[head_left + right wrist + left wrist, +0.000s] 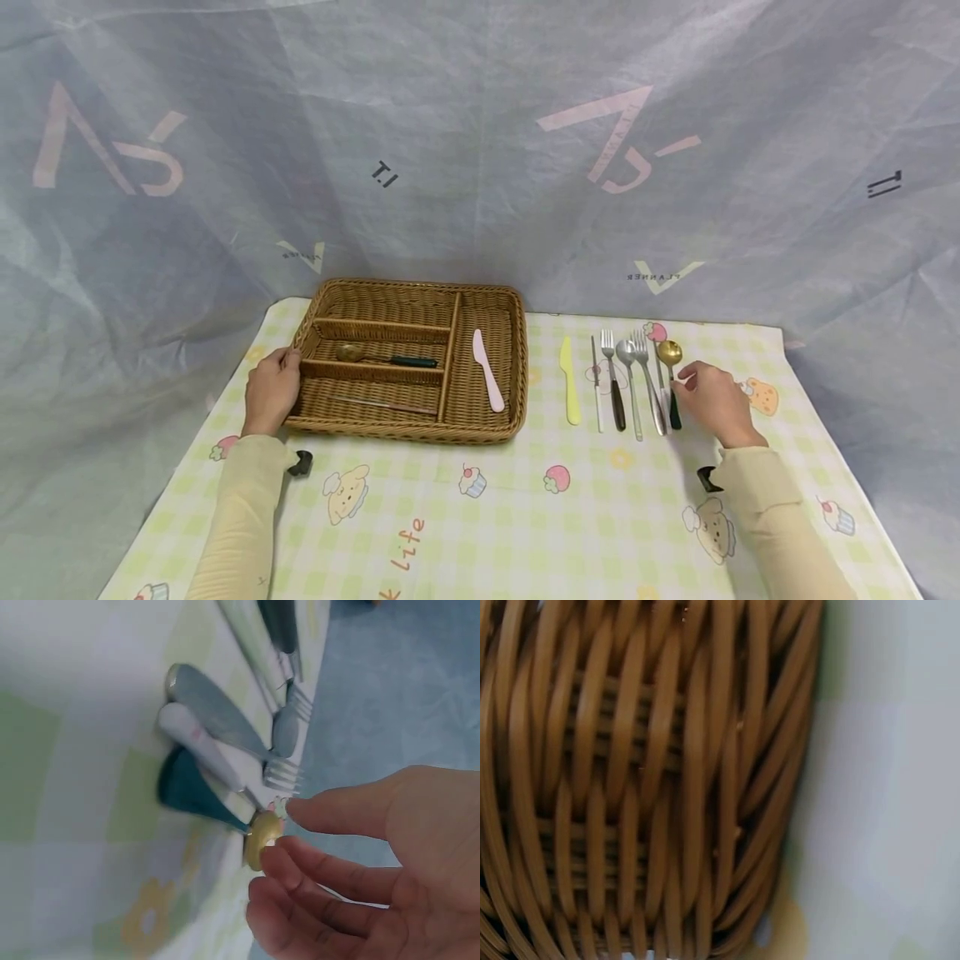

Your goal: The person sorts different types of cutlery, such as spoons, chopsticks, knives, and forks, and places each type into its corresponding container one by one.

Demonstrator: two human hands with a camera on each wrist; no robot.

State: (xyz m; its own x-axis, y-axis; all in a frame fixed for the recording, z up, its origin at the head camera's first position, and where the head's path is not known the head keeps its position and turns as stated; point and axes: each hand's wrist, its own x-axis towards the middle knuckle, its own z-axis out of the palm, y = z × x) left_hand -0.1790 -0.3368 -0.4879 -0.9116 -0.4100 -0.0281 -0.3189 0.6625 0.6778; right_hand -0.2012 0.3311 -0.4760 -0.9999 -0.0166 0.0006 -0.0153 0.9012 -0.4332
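Wicker tray (412, 432) left of centre, four compartments. Left hand (272, 392) at frame left, fingers gripping its left rim. Middle-left compartment: gold spoon (411, 362), dark green handle. Compartment below: thin utensil (384, 404), type unclear. Long right compartment: pink knife (487, 372), slightly slanted. Right of centre, row on checked cloth (600, 533), left to right: yellow knife (570, 382), thin white-handled utensil (598, 404), dark-handled fork (613, 382), silver spoon (632, 390), silver fork (649, 383), slim pale-handled utensil (661, 387), second gold spoon (671, 353). Right hand (716, 400) at row's right end, fingertips just beside second gold spoon's neck; contact unclear. Grey-blue sheet (480, 150) fills upper frame.
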